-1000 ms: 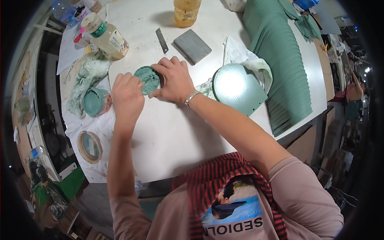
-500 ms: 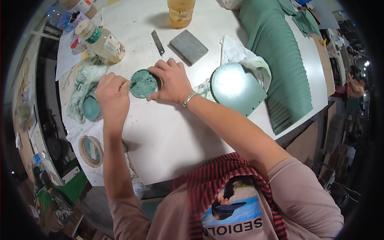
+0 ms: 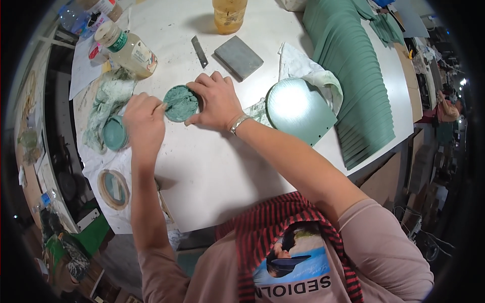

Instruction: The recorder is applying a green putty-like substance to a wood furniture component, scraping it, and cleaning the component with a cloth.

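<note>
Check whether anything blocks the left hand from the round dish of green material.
Nothing visible does: the left hand is right beside the left rim of the dish, and the right hand holds its opposite side.

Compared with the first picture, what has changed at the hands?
The left hand has moved left, uncovering more of the round green dish and overlapping the jar's right side. Nothing was visibly taken or let go. The right hand still holds the dish.
</note>
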Tool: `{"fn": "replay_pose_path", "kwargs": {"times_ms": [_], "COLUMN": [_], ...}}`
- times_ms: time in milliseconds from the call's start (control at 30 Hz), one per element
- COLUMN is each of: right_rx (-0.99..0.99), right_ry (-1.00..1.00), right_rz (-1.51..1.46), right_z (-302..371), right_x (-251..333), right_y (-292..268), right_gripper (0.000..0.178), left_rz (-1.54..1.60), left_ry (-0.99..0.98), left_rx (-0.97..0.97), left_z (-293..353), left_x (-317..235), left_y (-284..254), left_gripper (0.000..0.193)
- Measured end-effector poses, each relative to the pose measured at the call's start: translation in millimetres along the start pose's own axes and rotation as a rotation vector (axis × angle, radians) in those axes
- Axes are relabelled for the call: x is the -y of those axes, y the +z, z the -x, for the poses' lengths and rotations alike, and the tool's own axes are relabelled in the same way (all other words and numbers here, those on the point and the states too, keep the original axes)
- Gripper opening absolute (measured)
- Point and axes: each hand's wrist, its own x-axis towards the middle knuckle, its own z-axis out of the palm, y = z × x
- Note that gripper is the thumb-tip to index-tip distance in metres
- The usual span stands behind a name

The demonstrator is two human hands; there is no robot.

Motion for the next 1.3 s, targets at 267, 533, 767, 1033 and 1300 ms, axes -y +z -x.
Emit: {"fn": "replay_pose_path", "kwargs": {"times_ms": [267, 533, 767, 1033, 1300], "right_rx": [0.017, 0.006, 0.022, 0.012, 0.005], "right_ry": [0.008, 0.009, 0.021, 0.012, 0.016], "right_rz": [-0.025, -0.019, -0.018, -0.018, -0.012], "right_z": [2, 2, 2, 1, 1], "right_x": [4, -2, 2, 3, 1], "right_y": [1, 1, 2, 4, 2], "right_gripper": [0.071, 0.071, 0.071, 0.074, 0.076], "left_rz": [0.026, 0.069, 0.068, 0.034, 0.039], "left_ry": [-0.068, -0.041, -0.091, -0.067, -0.045], "left_rx": [-0.020, -0.035, -0.029, -0.075, -0.057], "left_z": [9, 5, 8, 10, 16], "left_x": [-14, -23, -19, -18, -20], "left_y": [0, 6, 14, 16, 18], "left_gripper": [0.010, 0.011, 0.009, 0.012, 0.014]}}
